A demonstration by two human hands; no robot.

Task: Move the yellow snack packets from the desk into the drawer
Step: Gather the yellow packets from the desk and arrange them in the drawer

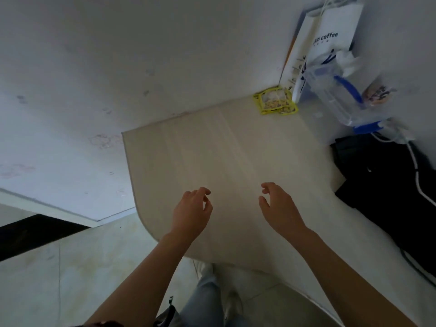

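Observation:
A small pile of yellow snack packets [274, 101] lies at the far corner of the pale wooden desk [226, 156], against the wall and next to a white paper bag. My left hand [192, 212] hovers over the desk's near part with fingers loosely curled and holds nothing. My right hand [279, 207] hovers beside it, fingers relaxed and empty. Both hands are well short of the packets. No drawer is in view.
A white paper coffee bag [328, 41] stands in the far right corner. A clear plastic jug with a blue handle [339, 95] sits beside it, with a white cable [417, 175] running over a black bag [387, 180] at the right. Tiled floor lies left.

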